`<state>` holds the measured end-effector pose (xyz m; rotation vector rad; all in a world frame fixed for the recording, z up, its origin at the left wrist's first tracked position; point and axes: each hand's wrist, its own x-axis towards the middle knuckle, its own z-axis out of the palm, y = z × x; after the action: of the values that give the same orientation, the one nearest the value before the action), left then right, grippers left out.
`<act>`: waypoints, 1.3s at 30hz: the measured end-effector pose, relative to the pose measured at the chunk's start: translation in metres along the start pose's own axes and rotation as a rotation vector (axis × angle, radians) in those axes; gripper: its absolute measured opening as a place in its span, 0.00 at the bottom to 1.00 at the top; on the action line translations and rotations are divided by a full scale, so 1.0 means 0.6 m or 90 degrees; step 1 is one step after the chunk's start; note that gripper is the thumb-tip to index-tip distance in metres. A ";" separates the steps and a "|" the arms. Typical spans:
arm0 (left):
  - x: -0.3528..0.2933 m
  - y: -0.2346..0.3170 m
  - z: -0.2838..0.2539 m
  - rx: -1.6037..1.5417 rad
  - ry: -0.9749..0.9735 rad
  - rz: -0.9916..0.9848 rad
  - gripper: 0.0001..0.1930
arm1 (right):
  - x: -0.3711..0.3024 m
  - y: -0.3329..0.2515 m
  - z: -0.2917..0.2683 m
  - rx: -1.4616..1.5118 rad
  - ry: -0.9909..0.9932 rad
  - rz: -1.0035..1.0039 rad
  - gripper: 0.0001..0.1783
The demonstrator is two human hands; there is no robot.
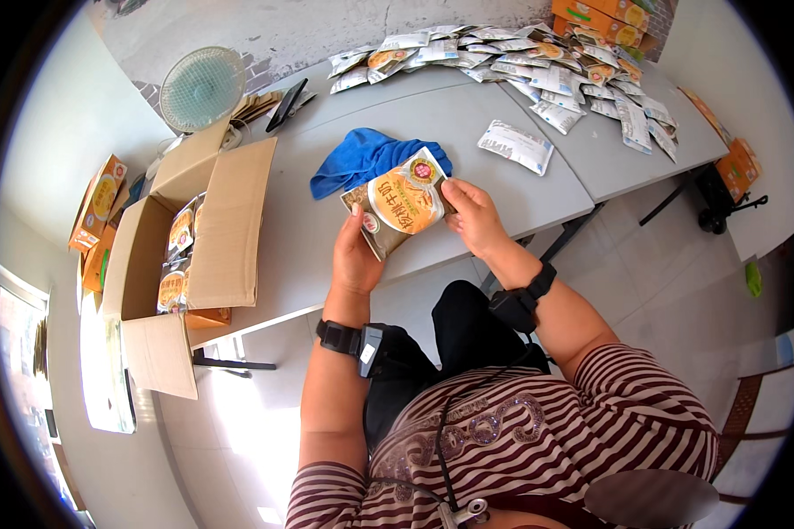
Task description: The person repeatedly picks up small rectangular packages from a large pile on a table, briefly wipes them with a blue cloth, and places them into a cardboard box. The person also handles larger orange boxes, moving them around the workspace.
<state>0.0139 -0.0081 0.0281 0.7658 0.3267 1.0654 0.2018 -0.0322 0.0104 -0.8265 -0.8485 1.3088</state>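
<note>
A food pouch [399, 201] with an orange and brown printed front is held up over the table's near edge, tilted, its face toward me. My left hand [358, 254] grips its lower left corner, thumb on the front. On the opposite side my right hand [476, 216] pinches the right edge, thumb on top; the fingers behind the pouch are hidden. Just beyond it lies a crumpled blue cloth [362, 157]. One white and grey pouch [516, 146] rests alone to the right of the cloth.
On the left stands an open cardboard box [229, 229] with several pouches [183, 231] inside, its flaps spread. A large heap of pouches [538, 66] covers the far right of the grey table [397, 106]. A fan [203, 88], a dark tablet [287, 104] and orange cartons [97, 203] stand around.
</note>
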 end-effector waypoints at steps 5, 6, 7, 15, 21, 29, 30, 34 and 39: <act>0.005 -0.008 -0.014 -0.015 0.064 -0.050 0.27 | -0.001 -0.004 0.005 -0.005 0.030 -0.005 0.15; 0.008 -0.012 -0.019 -0.011 0.077 -0.043 0.26 | 0.000 -0.001 -0.002 0.023 0.022 -0.011 0.15; 0.010 -0.014 -0.022 -0.006 0.090 -0.037 0.26 | 0.001 0.001 -0.006 0.051 0.013 -0.018 0.15; 0.012 -0.013 -0.020 -0.009 0.086 -0.031 0.28 | 0.005 -0.003 -0.002 0.018 -0.010 0.002 0.14; 0.004 -0.007 -0.023 0.004 0.005 -0.039 0.26 | 0.005 -0.001 0.004 0.057 0.040 0.025 0.10; 0.003 -0.009 -0.035 0.020 -0.010 -0.042 0.15 | 0.013 0.001 -0.001 0.156 0.066 -0.026 0.16; 0.004 -0.009 -0.033 0.006 -0.003 -0.033 0.15 | 0.014 0.001 -0.004 0.175 0.055 -0.030 0.18; -0.001 0.025 -0.010 -0.012 0.023 0.001 0.15 | 0.025 0.013 -0.025 0.204 0.054 -0.039 0.21; -0.026 0.139 0.028 -0.006 0.074 0.109 0.15 | 0.018 0.007 -0.014 0.153 0.012 -0.040 0.20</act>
<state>-0.0387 -0.0067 0.0969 0.7338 0.3596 1.2758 0.2082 -0.0211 0.0035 -0.6175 -0.6807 1.3148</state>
